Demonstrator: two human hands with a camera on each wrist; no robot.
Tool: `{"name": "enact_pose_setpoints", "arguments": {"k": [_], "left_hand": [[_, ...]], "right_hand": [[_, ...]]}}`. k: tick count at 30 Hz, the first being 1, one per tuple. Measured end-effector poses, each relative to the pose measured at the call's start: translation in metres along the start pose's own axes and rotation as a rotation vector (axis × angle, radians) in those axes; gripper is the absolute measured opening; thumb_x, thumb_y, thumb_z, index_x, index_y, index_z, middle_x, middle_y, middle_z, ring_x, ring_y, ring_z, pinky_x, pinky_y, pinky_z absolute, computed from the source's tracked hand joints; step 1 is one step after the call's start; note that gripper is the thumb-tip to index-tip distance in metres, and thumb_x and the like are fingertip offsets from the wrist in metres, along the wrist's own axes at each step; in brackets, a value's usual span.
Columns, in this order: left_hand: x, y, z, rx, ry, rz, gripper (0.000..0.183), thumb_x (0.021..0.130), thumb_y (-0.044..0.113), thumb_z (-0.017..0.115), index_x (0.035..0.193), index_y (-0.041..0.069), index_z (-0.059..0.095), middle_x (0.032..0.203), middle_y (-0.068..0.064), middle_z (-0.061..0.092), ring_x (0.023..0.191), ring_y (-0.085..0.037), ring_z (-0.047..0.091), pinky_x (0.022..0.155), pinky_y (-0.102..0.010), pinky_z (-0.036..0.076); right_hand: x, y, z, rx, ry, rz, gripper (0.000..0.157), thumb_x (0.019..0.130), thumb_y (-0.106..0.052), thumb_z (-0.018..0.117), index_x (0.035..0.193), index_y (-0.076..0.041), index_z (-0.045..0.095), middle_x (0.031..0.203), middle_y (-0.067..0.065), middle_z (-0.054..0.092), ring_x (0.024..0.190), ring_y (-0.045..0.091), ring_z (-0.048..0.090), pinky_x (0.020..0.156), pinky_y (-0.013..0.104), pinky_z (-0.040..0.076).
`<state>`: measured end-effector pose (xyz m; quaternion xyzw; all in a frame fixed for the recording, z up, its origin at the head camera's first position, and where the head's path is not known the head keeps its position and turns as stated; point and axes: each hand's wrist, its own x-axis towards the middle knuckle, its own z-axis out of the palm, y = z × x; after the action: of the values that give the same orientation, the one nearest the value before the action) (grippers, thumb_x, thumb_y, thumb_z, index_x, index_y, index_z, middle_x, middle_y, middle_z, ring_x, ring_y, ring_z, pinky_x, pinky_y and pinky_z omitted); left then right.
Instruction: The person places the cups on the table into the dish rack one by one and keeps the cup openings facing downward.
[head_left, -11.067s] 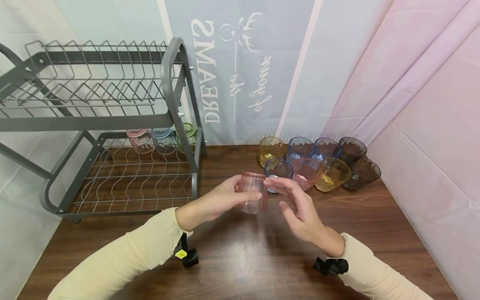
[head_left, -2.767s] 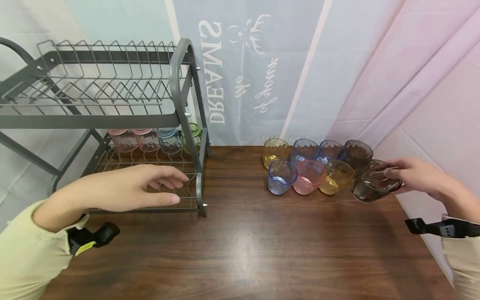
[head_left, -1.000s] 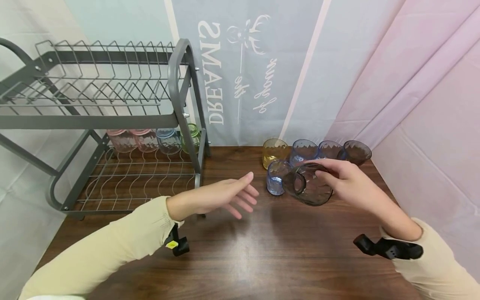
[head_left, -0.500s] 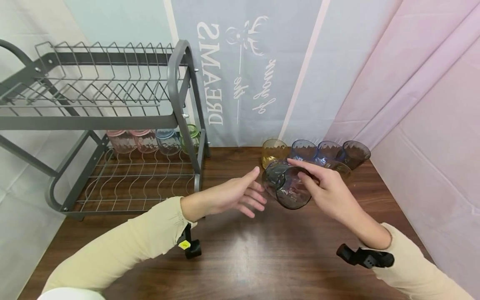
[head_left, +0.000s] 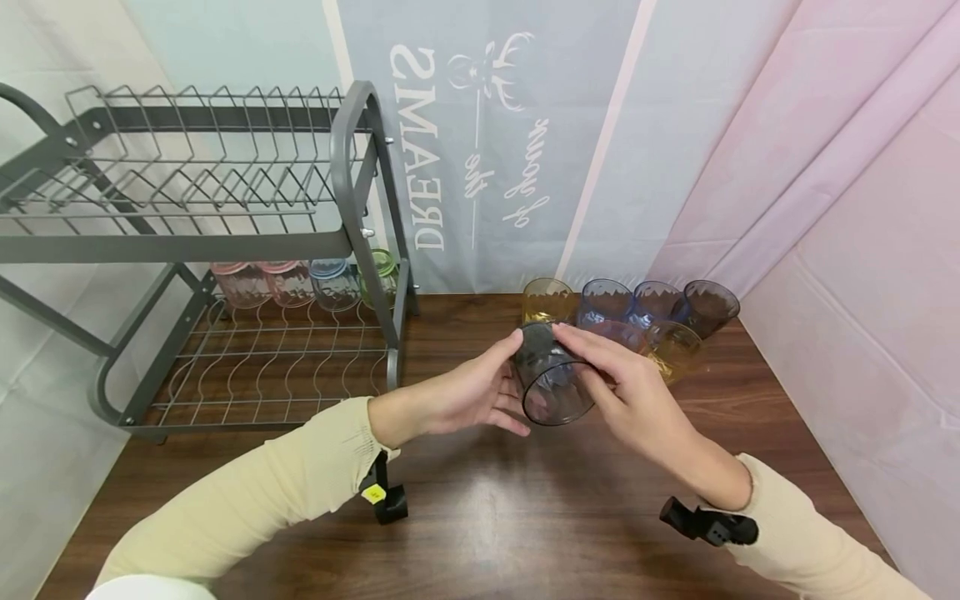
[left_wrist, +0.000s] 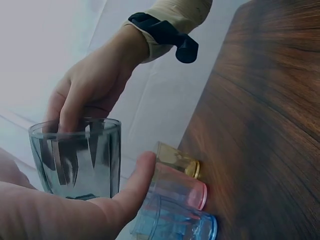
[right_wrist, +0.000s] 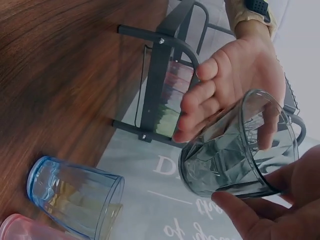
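A smoky grey glass tumbler [head_left: 557,398] is held above the table, tilted with its mouth toward me and its base away. My right hand [head_left: 647,408] pinches it by the wall, the thumb inside the rim and the fingers outside, as the right wrist view shows for the tumbler [right_wrist: 225,157]. On the other side, my left hand [head_left: 467,398] lies right against it, palm turned to the glass, thumb up near the base and fingers loosely extended below. In the left wrist view, the tumbler [left_wrist: 82,165] overlaps the left palm.
Coloured tumblers stand behind my hands at the right back: yellow [head_left: 547,300], blue [head_left: 606,302], grey [head_left: 708,307], pink and others. At left stands a two-tier dish rack [head_left: 352,242]. Its lower shelf carries upside-down glasses, including a pink glass [head_left: 287,283] and a green glass [head_left: 382,279].
My right hand lifted the grey tumbler from the row's right end, carried it left and tipped it mouth toward me. The left hand came from the rack to meet it. Another pink glass joined the rack earlier.
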<state>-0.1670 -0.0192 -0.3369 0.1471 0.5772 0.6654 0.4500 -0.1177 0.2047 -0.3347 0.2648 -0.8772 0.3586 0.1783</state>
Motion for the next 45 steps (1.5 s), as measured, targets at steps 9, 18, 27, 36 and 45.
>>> {"name": "enact_pose_setpoints", "arguments": {"k": [9, 18, 27, 36, 45], "left_hand": [[0.002, 0.001, -0.006, -0.113, 0.010, 0.067, 0.066, 0.108, 0.054, 0.020, 0.154, 0.009, 0.037, 0.111, -0.009, 0.064, 0.091, -0.019, 0.067, 0.087, -0.041, 0.057], [0.001, -0.002, -0.009, -0.056, 0.044, 0.076, 0.059, 0.109, 0.043, 0.034, 0.152, 0.004, 0.038, 0.136, -0.022, 0.058, 0.103, -0.019, 0.066, 0.086, -0.036, 0.057], [0.000, -0.004, -0.012, -0.007, 0.100, 0.097, 0.052, 0.103, 0.024, 0.052, 0.145, -0.004, 0.040, 0.126, -0.019, 0.062, 0.100, -0.019, 0.065, 0.083, -0.034, 0.056], [-0.005, -0.004, -0.013, 0.063, 0.175, 0.098, 0.057, 0.098, 0.019, 0.062, 0.144, -0.002, 0.036, 0.132, -0.020, 0.058, 0.106, -0.023, 0.064, 0.091, -0.039, 0.055], [-0.016, -0.002, -0.016, 0.188, 0.163, 0.200, 0.062, 0.093, 0.011, 0.070, 0.143, -0.001, 0.036, 0.124, -0.018, 0.061, 0.108, -0.023, 0.063, 0.092, -0.038, 0.055]], "right_hand": [[-0.006, -0.005, 0.006, 0.130, -0.072, 0.021, 0.071, 0.090, 0.002, 0.074, 0.153, -0.010, 0.045, 0.152, 0.008, 0.051, 0.134, 0.022, 0.053, 0.098, 0.026, 0.052], [-0.008, -0.001, 0.005, 0.297, -0.088, -0.006, 0.078, 0.093, 0.012, 0.058, 0.160, -0.014, 0.028, 0.152, 0.012, 0.049, 0.133, 0.024, 0.055, 0.098, 0.038, 0.053], [-0.008, 0.002, 0.004, 0.375, -0.079, -0.031, 0.066, 0.093, 0.016, 0.052, 0.154, -0.006, 0.037, 0.143, 0.016, 0.057, 0.127, 0.022, 0.060, 0.101, 0.038, 0.052], [-0.006, 0.002, 0.001, 0.343, -0.031, -0.049, 0.067, 0.094, 0.018, 0.049, 0.155, -0.005, 0.034, 0.134, 0.017, 0.063, 0.121, 0.019, 0.064, 0.099, 0.029, 0.053], [-0.005, 0.001, -0.007, 0.332, 0.029, -0.027, 0.058, 0.096, 0.016, 0.049, 0.150, -0.004, 0.043, 0.132, 0.012, 0.065, 0.112, 0.013, 0.067, 0.090, 0.024, 0.056]]}}
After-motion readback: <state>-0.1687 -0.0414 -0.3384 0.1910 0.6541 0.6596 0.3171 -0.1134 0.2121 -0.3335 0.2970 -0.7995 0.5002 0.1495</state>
